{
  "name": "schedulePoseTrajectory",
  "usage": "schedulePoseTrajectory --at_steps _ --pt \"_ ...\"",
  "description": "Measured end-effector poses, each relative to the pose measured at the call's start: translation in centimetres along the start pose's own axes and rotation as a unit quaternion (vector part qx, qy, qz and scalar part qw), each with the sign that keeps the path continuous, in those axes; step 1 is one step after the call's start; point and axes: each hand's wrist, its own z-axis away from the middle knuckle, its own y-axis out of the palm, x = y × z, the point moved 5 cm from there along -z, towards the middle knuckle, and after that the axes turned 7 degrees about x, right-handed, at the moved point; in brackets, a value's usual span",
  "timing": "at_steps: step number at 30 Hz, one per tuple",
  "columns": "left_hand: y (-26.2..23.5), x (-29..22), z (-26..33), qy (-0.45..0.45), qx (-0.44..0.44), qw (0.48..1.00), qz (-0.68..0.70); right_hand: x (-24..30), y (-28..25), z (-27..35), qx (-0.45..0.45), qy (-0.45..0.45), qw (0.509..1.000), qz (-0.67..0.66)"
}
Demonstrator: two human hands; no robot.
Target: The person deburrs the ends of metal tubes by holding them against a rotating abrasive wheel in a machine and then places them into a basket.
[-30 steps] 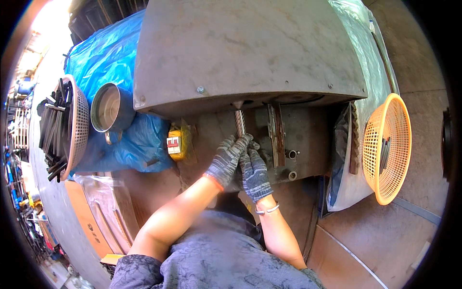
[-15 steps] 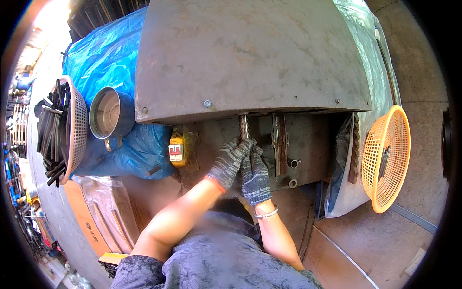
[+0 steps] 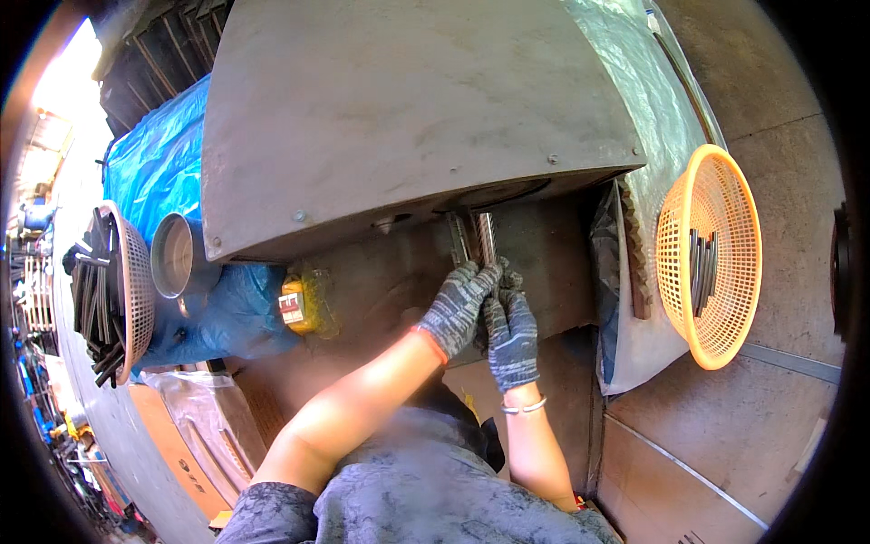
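Both my hands wear grey-and-dark knitted gloves and are drawn together just below the front edge of a grey metal cover. My left hand has its fingers closed around the near end of a shiny metal rod. Pressed up against it, my right hand is closed at the same end; its fingertips are partly hidden. The rod points away from me toward the cover's underside. Close to its left stands a narrow metal rail, whose lower part my left hand hides. A dark round fitting shows under the cover, further left.
An orange basket at the right holds several short dark rods. On the left, a pale pink basket is heaped with black tubes beside a grey metal mug. A yellow packet lies by blue plastic sheeting. A toothed strip stands right.
The view has turned, so the cover sits further left. Both hands and the rod have gone from the rail's left side to its right. More of the orange basket's contents shows.
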Motion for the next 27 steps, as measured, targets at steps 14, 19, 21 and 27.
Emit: schedulePoseTrajectory --at_steps 14,19,21,27 --pt "1.3 -1.3 -4.1 0.057 -0.113 0.986 -0.112 0.3 -2.7 -4.6 0.032 -0.006 0.998 0.057" --pt "1.3 -1.1 -4.5 0.04 -0.1 0.992 -0.063 -1.9 -2.1 -5.2 0.039 0.005 0.999 -0.001" --pt "1.3 -0.8 -4.4 0.042 -0.077 0.996 -0.011 -3.4 -1.8 -5.3 0.075 0.071 0.983 -0.152" --pt "1.3 -1.5 -4.4 0.065 -0.127 0.981 -0.133 -3.1 -1.8 -5.2 0.082 0.084 0.983 -0.142"
